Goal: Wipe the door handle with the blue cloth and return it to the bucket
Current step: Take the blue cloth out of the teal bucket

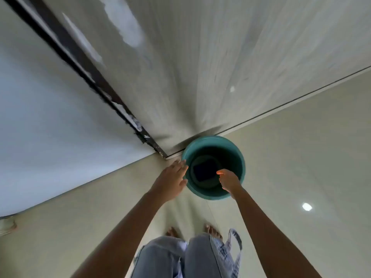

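Note:
A teal bucket point(239, 155) stands on the floor at the foot of the door. A dark blue folded cloth point(205, 169) lies flat at the bottom of it. My left hand point(172, 180) is spread, its fingertips against the bucket's left rim. Over the bucket's right side hangs my right hand point(228, 180), fingers curled loosely and empty, just above and right of the cloth. The door handle is out of view.
The pale door point(200, 67) rises behind the bucket, with a dark door frame edge point(84, 65) to its left and a white wall point(40, 117) beyond. The floor is glossy cream tile point(301, 157). My bare feet point(212, 230) and jeans are below.

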